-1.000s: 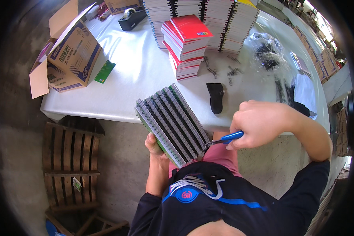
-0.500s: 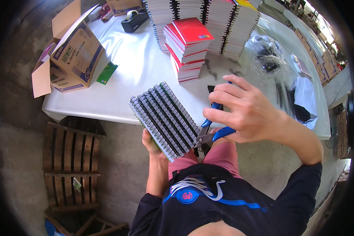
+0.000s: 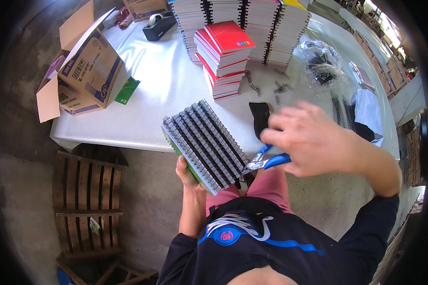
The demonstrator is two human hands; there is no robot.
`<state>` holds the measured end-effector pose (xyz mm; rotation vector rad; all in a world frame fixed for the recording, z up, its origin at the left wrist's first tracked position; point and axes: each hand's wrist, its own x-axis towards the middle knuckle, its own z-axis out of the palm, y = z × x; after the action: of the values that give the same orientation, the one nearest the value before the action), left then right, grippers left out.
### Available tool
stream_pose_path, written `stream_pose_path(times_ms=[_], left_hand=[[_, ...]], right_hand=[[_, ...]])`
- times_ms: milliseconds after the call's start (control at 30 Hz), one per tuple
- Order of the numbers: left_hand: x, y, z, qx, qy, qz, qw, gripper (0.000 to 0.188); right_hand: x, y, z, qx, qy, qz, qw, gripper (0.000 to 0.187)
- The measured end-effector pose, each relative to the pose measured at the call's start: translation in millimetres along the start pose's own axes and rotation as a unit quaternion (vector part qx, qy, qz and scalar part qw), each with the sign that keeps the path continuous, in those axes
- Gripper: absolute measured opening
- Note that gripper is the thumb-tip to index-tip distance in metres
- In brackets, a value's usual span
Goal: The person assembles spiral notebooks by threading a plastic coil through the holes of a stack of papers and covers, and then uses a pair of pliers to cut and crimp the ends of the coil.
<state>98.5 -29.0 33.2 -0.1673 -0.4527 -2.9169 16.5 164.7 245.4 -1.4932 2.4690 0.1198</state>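
My left hand (image 3: 189, 175) grips a bundle of spiral notebooks (image 3: 202, 147) from its lower left side. The black and grey coil spines face up in parallel rows, and a green cover shows underneath. In my right hand (image 3: 314, 142), blurred by motion, are blue-handled cutting pliers (image 3: 277, 161). Their metal jaws meet the bundle's right corner, at the ends of the coils. Whether the jaws are closed on a wire I cannot tell. A black strip-like item (image 3: 259, 116) lies on the table edge behind the pliers.
A white-covered table (image 3: 157, 90) bears red notebooks (image 3: 223, 61), taller notebook stacks (image 3: 266, 33), loose coil pieces (image 3: 281, 87) and a clear plastic bag (image 3: 323, 64). An open carton (image 3: 90, 71), a green card (image 3: 127, 90) and a tape dispenser (image 3: 159, 27) stand left. A wooden slatted chair (image 3: 88, 204) is lower left.
The bundle has shifted slightly right in my left hand. My right hand has moved a little right and down with the pliers, its fingers now blurred. More of the black item shows.
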Motion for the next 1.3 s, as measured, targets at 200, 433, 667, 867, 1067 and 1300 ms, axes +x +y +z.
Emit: stream_pose_path(times_ms=[200,433,667,867,1067,1300], left_hand=[[2,4,-1,0.133,-0.009,0.021,0.991,0.081],[3,5,7,-0.014,-0.014,0.026,0.999,0.078],[-1,4,-5,0.026,-0.011,0.007,1.000,0.077],[2,1,-13,0.045,-0.020,-0.008,0.999,0.077],[1,4,-5,0.082,0.000,0.001,0.997,0.076],[2,7,-3,0.055,-0.009,0.020,0.998,0.075]], right_hand=[[7,12,30,-0.096,0.313,-0.143,0.934,0.049],[18,3,36,-0.089,0.266,-0.165,0.946,0.037],[8,-6,2,0.077,-0.086,-0.029,0.993,0.041],[-2,-3,13,-0.060,0.144,-0.073,0.985,0.038],[18,5,31,-0.110,0.311,-0.180,0.927,0.049],[21,-4,22,-0.083,0.194,-0.165,0.963,0.026]])
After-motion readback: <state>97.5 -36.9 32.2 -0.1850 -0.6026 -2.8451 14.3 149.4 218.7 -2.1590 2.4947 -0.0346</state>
